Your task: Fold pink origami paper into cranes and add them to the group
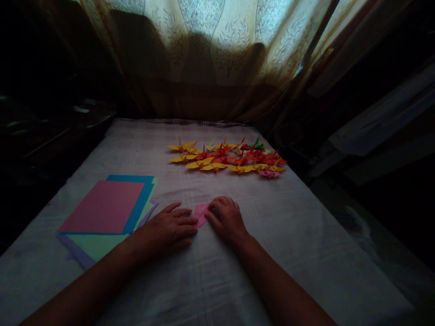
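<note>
Folded pink paper (200, 213) on a pale checked cloth (204, 271), near the middle of the view and between 2 bare hands. Left hand (173, 226) palm down, fingers extended and slightly spread, with fingertips at the paper's left edge and without a grip. Right hand (228, 219) half curled, with thumb and fingertips over the paper's right side; cannot tell whether pinching or only pressing it. To the left, just beside the left hand and partly hidden by the left forearm (91, 276), a loose stack of paper sheets (102, 206): pink on top, then blue, pale green and purple, with edges out of line. Farther back and to the right, well apart from the hands, a close cluster of paper cranes (224, 159), mostly yellow and red, with some white, green toward the back and pink at the near right. Behind, a patterned curtain (234, 45) with light showing through
</note>
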{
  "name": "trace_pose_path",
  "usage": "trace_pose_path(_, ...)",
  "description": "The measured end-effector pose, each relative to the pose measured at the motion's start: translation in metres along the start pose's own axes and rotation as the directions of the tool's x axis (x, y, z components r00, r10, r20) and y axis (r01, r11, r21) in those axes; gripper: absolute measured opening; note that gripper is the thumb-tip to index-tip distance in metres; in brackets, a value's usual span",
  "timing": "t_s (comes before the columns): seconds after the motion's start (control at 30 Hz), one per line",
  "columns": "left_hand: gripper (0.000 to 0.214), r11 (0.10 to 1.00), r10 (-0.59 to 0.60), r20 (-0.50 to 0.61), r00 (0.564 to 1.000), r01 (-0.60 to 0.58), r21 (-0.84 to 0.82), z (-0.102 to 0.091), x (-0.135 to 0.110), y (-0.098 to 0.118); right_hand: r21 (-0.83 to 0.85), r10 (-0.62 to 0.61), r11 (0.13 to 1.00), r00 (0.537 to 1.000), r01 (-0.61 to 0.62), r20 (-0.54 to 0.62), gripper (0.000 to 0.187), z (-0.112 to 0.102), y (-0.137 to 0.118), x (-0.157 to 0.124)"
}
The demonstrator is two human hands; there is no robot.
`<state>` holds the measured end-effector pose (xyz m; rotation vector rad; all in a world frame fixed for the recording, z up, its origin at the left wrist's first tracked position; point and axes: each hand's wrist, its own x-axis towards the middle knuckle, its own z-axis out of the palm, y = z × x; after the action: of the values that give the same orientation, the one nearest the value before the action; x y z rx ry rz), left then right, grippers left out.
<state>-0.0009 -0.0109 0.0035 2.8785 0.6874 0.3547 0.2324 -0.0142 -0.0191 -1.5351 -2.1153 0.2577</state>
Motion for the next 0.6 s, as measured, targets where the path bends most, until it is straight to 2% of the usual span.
trace_pose_path(0.13,0.02,1.0,-0.015,-0.004,1.0,0.015,-0.022,0.001,0.0,0.002,-0.016,-0.012,1.0,1.0,0.012,-0.022,0.005,0.001,0.0,-0.001)
trace_pose_path(0.33,0.017,0.996,-0.071,-0.041,0.997,0.069,-0.049,0.005,0.005,0.008,-0.055,-0.025,0.998,0.999,0.023,-0.046,0.032,0.007,0.002,-0.002)
trace_pose_path(0.47,0.016,0.994,-0.09,-0.092,0.992,0.084,-0.071,0.012,0.005,0.007,-0.046,-0.017,0.999,1.0,0.016,-0.022,0.029,0.006,0.002,-0.002)
trace_pose_path(0.6,0.021,0.991,-0.115,-0.085,0.99,0.108,-0.083,0.012,0.004,0.005,-0.019,-0.034,0.999,0.999,0.033,-0.021,0.029,0.005,0.004,-0.002)
